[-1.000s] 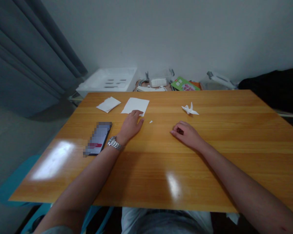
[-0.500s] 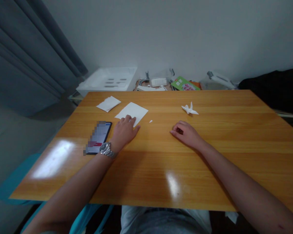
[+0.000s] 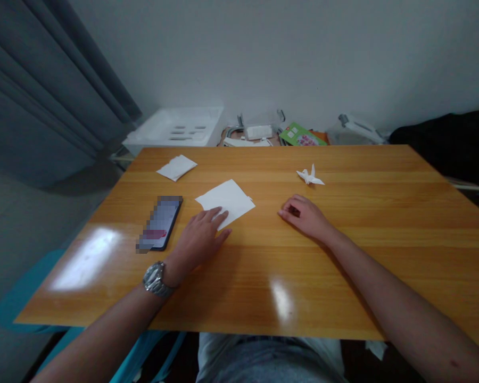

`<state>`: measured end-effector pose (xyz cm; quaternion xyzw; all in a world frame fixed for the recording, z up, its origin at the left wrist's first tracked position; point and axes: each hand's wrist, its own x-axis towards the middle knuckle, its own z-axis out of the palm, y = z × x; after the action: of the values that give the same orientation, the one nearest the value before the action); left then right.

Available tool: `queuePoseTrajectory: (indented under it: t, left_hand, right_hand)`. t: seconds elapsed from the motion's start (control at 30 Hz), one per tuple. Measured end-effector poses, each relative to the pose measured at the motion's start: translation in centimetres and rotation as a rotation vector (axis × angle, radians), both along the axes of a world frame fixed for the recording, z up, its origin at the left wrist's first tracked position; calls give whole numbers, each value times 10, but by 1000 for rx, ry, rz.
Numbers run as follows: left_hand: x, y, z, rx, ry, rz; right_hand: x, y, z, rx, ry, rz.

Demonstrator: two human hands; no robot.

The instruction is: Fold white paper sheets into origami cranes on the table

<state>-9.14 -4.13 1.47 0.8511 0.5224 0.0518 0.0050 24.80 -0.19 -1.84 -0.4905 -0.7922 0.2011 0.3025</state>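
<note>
My left hand (image 3: 199, 238) lies flat on the wooden table (image 3: 343, 250), fingers stretched out, fingertips pressing the near corner of a white sheet of paper (image 3: 226, 201). A metal watch (image 3: 155, 279) is on that wrist. My right hand (image 3: 306, 217) rests on the table to the right, fingers curled loosely under, nothing visible in them. A small white folded paper crane (image 3: 310, 176) stands beyond my right hand. A phone (image 3: 159, 222) lies face up left of my left hand.
A folded white paper (image 3: 176, 167) lies at the table's far left. Behind the table stand a white tray (image 3: 175, 127), a green packet (image 3: 301, 136) and other clutter against the wall. A grey curtain (image 3: 43, 90) hangs at left.
My left hand has slid the white sheet toward me across the table, turning it slightly. My right hand has stayed in place.
</note>
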Motion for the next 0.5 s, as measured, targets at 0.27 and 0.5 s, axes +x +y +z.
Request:
queuePoseTrajectory:
  t: [0.27, 0.5]
  left_hand:
    - [21, 5, -5, -43, -80, -172]
    - [45, 18, -5, -44, -92, -271]
  right_hand:
    - [0, -1, 3, 50, 56, -53]
    - [2, -1, 7, 85, 50, -105]
